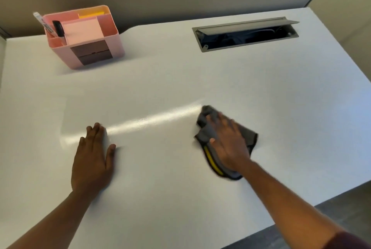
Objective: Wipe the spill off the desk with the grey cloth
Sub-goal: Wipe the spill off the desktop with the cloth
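Hands first: the left hand point(92, 160) lies flat and open on the white desk point(180, 198), holding nothing. The right hand point(227, 144) presses flat, fingers spread, on one crumpled grey cloth point(208, 132) with a yellow stripe, right of centre. Farther left stands one pink organiser point(94, 56); far right, one open cable hatch point(246, 34).

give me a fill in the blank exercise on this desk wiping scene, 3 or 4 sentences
1. The right hand presses flat on the crumpled grey cloth, which has a ____ stripe along one edge.
2. The left hand lies flat on the white desk, holding ____.
3. The pink plastic organiser stands at the desk's far ____ corner.
4. The lid of the grey cable hatch is ____.

Missing words: yellow; nothing; left; open
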`<state>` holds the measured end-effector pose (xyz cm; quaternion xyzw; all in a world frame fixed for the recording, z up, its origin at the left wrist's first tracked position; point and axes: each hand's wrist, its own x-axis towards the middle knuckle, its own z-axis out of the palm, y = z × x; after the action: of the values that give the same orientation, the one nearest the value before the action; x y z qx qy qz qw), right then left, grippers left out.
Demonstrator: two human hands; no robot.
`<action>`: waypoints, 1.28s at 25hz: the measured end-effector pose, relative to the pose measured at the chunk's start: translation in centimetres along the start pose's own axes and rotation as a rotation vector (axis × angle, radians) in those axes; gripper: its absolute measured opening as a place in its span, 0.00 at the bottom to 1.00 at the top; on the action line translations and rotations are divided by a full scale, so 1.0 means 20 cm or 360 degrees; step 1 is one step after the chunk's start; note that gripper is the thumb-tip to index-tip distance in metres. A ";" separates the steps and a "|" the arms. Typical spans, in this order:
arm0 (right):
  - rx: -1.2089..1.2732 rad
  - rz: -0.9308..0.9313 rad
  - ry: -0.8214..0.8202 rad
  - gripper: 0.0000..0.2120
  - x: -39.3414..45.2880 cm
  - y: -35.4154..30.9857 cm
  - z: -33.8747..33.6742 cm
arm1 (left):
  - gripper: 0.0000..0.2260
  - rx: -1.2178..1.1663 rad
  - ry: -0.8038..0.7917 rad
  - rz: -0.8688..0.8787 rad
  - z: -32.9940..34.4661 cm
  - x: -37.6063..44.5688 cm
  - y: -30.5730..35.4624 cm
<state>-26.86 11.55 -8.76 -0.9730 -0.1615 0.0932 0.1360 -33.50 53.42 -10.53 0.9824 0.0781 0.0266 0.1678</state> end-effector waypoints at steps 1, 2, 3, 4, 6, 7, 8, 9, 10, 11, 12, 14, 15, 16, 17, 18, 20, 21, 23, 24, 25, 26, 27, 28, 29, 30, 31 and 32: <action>-0.0034 0.0152 0.0027 0.35 0.09 0.08 -0.05 | 0.30 -0.0007 0.0000 0.0007 0.00 0.00 0.00; -0.0054 0.0269 0.0048 0.35 0.21 0.13 -0.10 | 0.30 -0.0017 0.0007 0.0003 -0.01 0.01 -0.01; -0.0047 0.0372 0.0063 0.36 0.35 0.15 -0.15 | 0.29 -0.0021 0.0013 0.0003 -0.01 0.01 -0.01; -0.0016 0.0460 0.0064 0.37 0.49 0.14 -0.18 | 0.29 -0.0015 0.0016 0.0007 0.00 0.01 -0.01; 0.0009 0.0535 0.0045 0.39 0.74 0.04 -0.19 | 0.29 -0.0004 0.0012 0.0013 0.01 0.01 -0.01; -0.0025 0.0493 0.0029 0.40 0.82 -0.06 -0.17 | 0.29 -0.0010 0.0011 0.0014 0.01 0.01 -0.01; -0.0066 0.0409 0.0015 0.41 0.87 -0.18 -0.13 | 0.29 -0.0015 0.0010 0.0013 0.01 0.01 -0.01; -0.0114 0.0301 0.0013 0.43 0.87 -0.31 -0.08 | 0.28 -0.0019 0.0011 0.0010 0.01 0.02 -0.01; -0.0162 0.0183 0.0018 0.45 0.84 -0.46 -0.01 | 0.28 -0.0024 0.0015 0.0012 0.01 0.02 -0.01; -0.0191 0.0059 0.0040 0.45 0.77 -0.60 0.06 | 0.27 -0.0023 0.0021 0.0023 0.02 0.01 -0.02; -0.0188 -0.0076 0.0067 0.43 0.67 -0.71 0.13 | 0.27 -0.0018 0.0025 0.0035 0.02 0.01 -0.02; -0.0159 -0.0355 0.0095 0.40 0.42 -0.82 0.25 | 0.27 0.0004 0.0007 0.0052 0.02 0.02 -0.02; -0.0156 -0.0431 0.0090 0.38 0.28 -0.80 0.28 | 0.27 0.0016 -0.0008 0.0050 0.01 0.02 -0.03; -0.0162 -0.0412 0.0097 0.38 0.15 -0.72 0.30 | 0.27 0.0029 -0.0026 0.0048 0.00 0.01 -0.02; -0.0162 -0.0328 0.0129 0.38 0.06 -0.61 0.29 | 0.27 0.0043 -0.0043 0.0042 0.00 0.01 -0.02; -0.0172 -0.0191 0.0165 0.38 0.01 -0.48 0.25 | 0.28 0.0057 -0.0059 0.0026 0.00 0.01 -0.01; -0.0253 0.0190 0.0196 0.37 0.04 -0.24 0.14 | 0.29 0.0081 -0.0091 0.0019 -0.01 0.02 0.00; -0.0260 0.0381 0.0178 0.37 0.10 -0.14 0.08 | 0.29 0.0088 -0.0100 0.0022 -0.01 0.02 -0.01; -0.0213 0.0648 0.0158 0.37 0.32 -0.03 -0.02 | 0.30 0.0095 -0.0090 0.0020 -0.01 0.02 -0.01; -0.0187 0.0725 0.0154 0.38 0.44 -0.01 -0.06 | 0.30 0.0097 -0.0085 0.0015 -0.01 0.03 -0.01; -0.0153 0.0775 0.0150 0.40 0.58 -0.01 -0.08 | 0.30 0.0100 -0.0086 0.0011 0.00 0.03 -0.01; -0.0112 0.0805 0.0142 0.41 0.72 -0.03 -0.10 | 0.30 0.0104 -0.0087 0.0012 0.00 0.03 -0.01; -0.0087 0.0799 0.0132 0.42 0.84 -0.09 -0.11 | 0.30 0.0106 -0.0084 0.0017 0.01 0.02 -0.02; -0.0088 0.0752 0.0117 0.43 0.94 -0.17 -0.10 | 0.30 0.0107 -0.0081 0.0020 0.01 0.02 -0.02; -0.0107 0.0661 0.0103 0.43 1.00 -0.29 -0.08 | 0.30 0.0105 -0.0084 0.0024 0.01 0.02 -0.03; -0.0123 0.0523 0.0085 0.44 1.03 -0.43 -0.05 | 0.30 0.0106 -0.0090 0.0028 0.00 0.03 -0.03; -0.0138 0.0356 0.0065 0.44 1.02 -0.57 0.00 | 0.30 0.0107 -0.0100 0.0023 0.00 0.03 -0.03; -0.0154 0.0179 0.0051 0.44 0.97 -0.71 0.06 | 0.30 0.0098 -0.0116 0.0020 0.00 0.03 -0.02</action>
<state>-13.17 31.45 -8.39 -0.9873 -0.1088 0.0772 0.0861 -32.97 53.99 -10.58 0.9879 0.0666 -0.0106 0.1399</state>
